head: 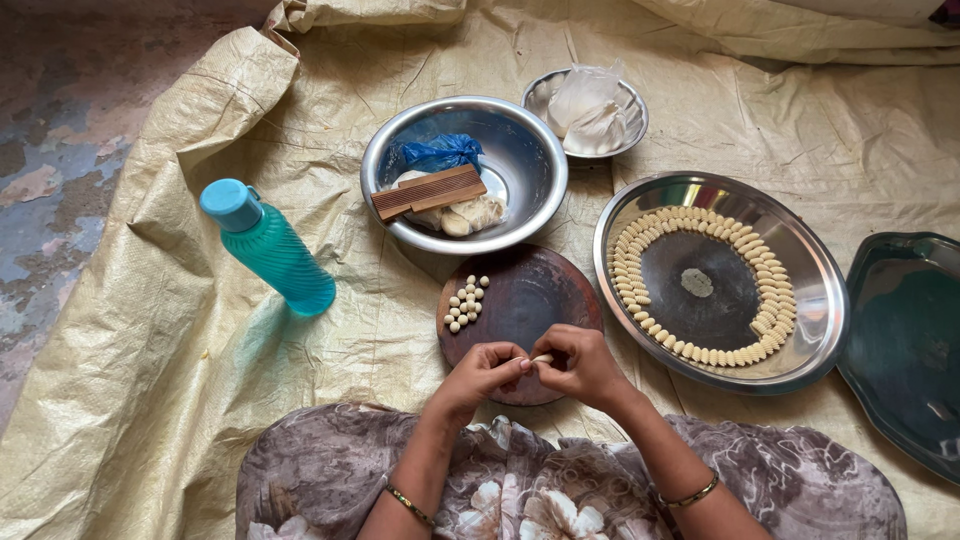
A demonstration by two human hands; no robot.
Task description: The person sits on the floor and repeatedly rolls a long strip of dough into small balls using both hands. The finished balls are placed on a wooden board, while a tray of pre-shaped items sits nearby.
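Note:
My left hand (483, 375) and my right hand (578, 364) meet over the near edge of a round dark wooden board (535, 295), pinching a small strip of pale dough (541, 358) between their fingertips. Several small dough balls (465, 303) lie in a cluster on the board's left side. Beyond the board stands a steel bowl (530, 165) holding a lump of dough (470, 215), a ridged wooden block (428, 191) and a blue plastic bag (440, 152). To the right, a steel plate (800, 255) carries a ring of several ridged dough curls (640, 300).
A teal plastic bottle (268, 248) stands at the left on the beige woven sheet (150, 380). A smaller steel bowl (630, 105) with a clear bag of white flour sits at the back. A dark steel tray (905, 345) lies at the far right. Bare floor (60, 130) shows at the left.

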